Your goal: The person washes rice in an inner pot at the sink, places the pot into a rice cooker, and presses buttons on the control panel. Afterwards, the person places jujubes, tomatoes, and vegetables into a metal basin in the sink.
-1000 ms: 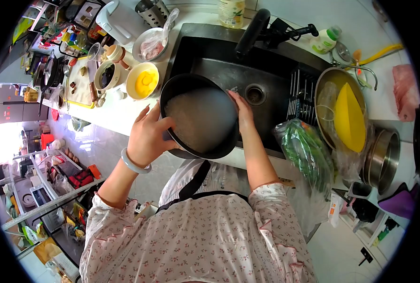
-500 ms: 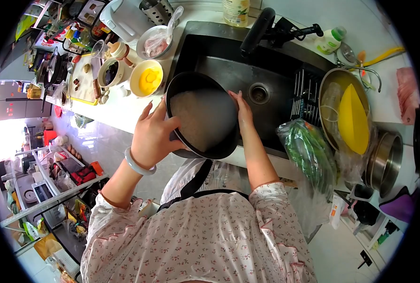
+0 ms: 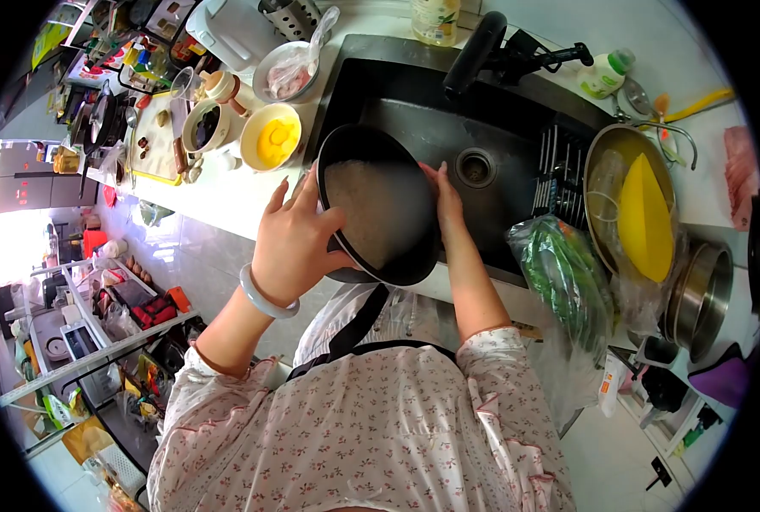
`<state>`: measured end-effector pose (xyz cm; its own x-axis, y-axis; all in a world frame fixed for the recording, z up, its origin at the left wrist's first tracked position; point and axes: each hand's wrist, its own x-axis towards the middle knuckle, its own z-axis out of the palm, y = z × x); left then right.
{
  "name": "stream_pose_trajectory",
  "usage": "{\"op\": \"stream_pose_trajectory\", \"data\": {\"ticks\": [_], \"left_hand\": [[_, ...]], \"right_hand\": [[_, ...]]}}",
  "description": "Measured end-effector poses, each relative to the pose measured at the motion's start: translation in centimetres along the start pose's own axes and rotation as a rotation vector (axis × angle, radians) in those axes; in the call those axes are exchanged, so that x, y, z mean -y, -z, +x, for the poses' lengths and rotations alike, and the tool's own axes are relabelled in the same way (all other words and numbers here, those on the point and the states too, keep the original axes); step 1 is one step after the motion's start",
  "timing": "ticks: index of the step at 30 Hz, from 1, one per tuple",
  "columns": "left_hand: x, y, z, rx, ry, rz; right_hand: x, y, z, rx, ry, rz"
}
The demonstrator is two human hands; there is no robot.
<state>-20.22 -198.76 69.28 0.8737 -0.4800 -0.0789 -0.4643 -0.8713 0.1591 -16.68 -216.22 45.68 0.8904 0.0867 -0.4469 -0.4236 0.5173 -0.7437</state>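
Note:
A dark round pot [image 3: 417, 256], tilted over the front left edge of the black sink [image 3: 414, 119], holds cloudy water and what looks like pale grains at its left side. My left hand [image 3: 299, 226], with a pale bangle at the wrist, grips the pot's left rim, thumb on the near side. At the right side of the pot, my right hand [image 3: 446, 200] presses against its wall, its fingers partly hidden behind it. The drain [image 3: 475, 168] shows to the right of the pot, and a black faucet [image 3: 474, 55] stands behind.
Left of the sink are a bowl of yolks [image 3: 271, 136], a bowl of dark pieces [image 3: 207, 126], a bagged-meat bowl [image 3: 286, 72] and a kettle [image 3: 235, 32]. At right are bagged greens [image 3: 563, 269], a large pan [image 3: 599, 162] and a black rack [image 3: 559, 175].
Both hands and the pot have shifted slightly to the right, and the pot is tilted more toward the right. My grip on it looks the same. The whole view has shifted a little.

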Motion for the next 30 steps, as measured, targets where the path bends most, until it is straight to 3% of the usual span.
{"op": "stream_pose_trajectory", "data": {"ticks": [14, 21, 30], "left_hand": [[-0.5, 0.0, 0.1, 0.016, 0.013, 0.044], [-0.8, 0.0, 0.2, 0.032, 0.035, 0.051], [-1.4, -0.3, 0.2, -0.004, 0.018, 0.058]], "right_hand": [[0.6, -0.4, -0.5, -0.019, -0.038, -0.026], [3.1, -1.9, -2.0, -0.037, -0.243, -0.004], [3.9, -2.1, -1.9, 0.029, -0.334, 0.007]]}}
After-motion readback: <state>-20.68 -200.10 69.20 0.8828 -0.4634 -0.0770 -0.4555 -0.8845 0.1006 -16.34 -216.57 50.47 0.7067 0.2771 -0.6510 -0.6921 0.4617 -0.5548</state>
